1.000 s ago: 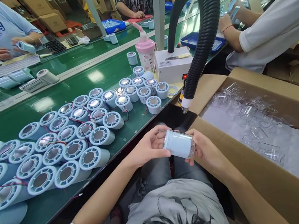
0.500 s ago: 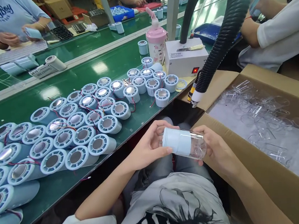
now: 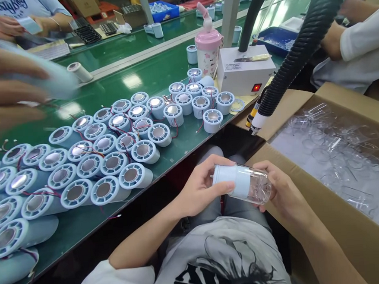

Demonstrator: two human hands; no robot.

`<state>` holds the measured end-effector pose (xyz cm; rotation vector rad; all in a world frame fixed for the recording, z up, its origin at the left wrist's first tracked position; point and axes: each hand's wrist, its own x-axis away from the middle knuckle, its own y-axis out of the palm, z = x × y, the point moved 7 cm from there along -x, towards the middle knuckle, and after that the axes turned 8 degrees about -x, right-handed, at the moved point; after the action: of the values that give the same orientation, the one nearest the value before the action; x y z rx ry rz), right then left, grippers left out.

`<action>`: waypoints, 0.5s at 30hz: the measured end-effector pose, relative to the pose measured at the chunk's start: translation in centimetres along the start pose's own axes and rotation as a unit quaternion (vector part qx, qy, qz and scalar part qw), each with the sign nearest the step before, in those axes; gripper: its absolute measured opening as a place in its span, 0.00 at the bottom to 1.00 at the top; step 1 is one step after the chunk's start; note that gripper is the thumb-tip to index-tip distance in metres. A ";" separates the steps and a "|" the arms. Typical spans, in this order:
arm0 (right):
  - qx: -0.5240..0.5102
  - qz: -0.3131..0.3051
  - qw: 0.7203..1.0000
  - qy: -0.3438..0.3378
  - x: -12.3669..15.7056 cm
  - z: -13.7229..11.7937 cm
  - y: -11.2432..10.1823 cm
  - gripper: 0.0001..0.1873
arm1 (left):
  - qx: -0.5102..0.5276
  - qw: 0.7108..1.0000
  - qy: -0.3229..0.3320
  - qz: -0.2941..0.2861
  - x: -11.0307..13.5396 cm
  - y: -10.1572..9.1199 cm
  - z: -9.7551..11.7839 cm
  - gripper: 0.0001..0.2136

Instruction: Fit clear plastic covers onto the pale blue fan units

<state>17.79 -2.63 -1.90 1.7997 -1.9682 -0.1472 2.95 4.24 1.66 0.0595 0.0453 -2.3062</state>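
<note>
Gripped at both ends, low in the middle of the frame above the lap: pale blue cylinder [image 3: 230,180] pinched in the curled fingers and thumb of the left hand [image 3: 202,188], clear plastic cup [image 3: 254,187] cradled in the closed fingers of the right hand [image 3: 279,192]. Cup mouth sleeved over the right end of the cylinder, about half of the blue body showing, the pair lying nearly level with a slight dip toward the right

To the right, filling the lower right of the frame: open cardboard box [image 3: 327,219] lined with white sheet, loose clear cups [image 3: 336,149] heaped inside. Just above the box's near flap, black ribbed hose [image 3: 299,39] slanting down from the top right, white nozzle tip [image 3: 255,122] hanging just beside the flap

Left half of the frame: green belt [image 3: 114,86] crowded with blue cylinders [image 3: 113,162] lying on their sides in rows, round metal faces turned toward the viewer, red wires threaded between them. At centre top: white control box [image 3: 246,71] with a lit red switch, pink bottle [image 3: 207,50] just to its left

Upper left: blurred hand of another person [image 3: 13,91] close to the lens, closed on something pale blue. Upper right: white sleeve of a co-worker [image 3: 361,47]
</note>
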 end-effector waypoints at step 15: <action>-0.021 0.015 0.999 0.029 0.8 0.4 0.9 0.26 | 0.050 0.998 -0.039 0.026 1.3 0.1 -0.5 0.21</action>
<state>16.77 -3.42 -1.71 1.7289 -1.9359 -0.1248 2.16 3.19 1.03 0.0222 -0.1102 -2.2550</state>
